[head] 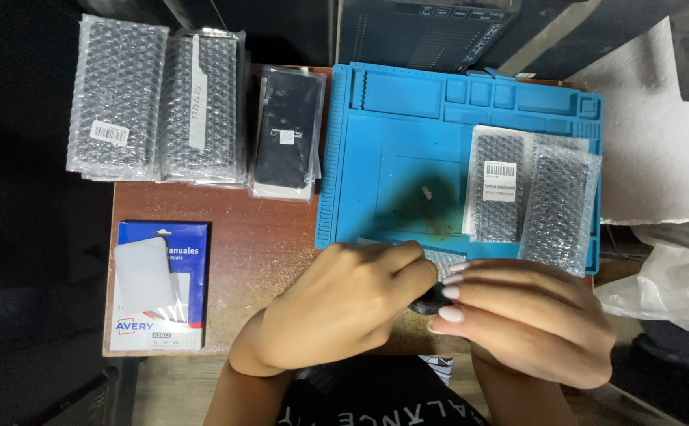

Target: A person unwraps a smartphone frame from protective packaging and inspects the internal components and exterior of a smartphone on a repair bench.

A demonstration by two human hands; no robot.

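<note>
Where the brown table [258, 237] meets the near edge, both hands work close together. Largest item: a blue work mat [392, 158] with ridged trays along its top, covering the table's right half. On its right side lie two bubble-wrapped packets [530, 193], side by side. Beyond the mat's left edge, three more wrapped packets [195, 106] in a row. A blue label box [159, 288] sits at the table's near left. The left hand [344, 304] and right hand [530, 315] meet at the mat's near edge, fingertips pinched shut on a small dark object [433, 298], mostly hidden; its kind cannot be told.
</note>
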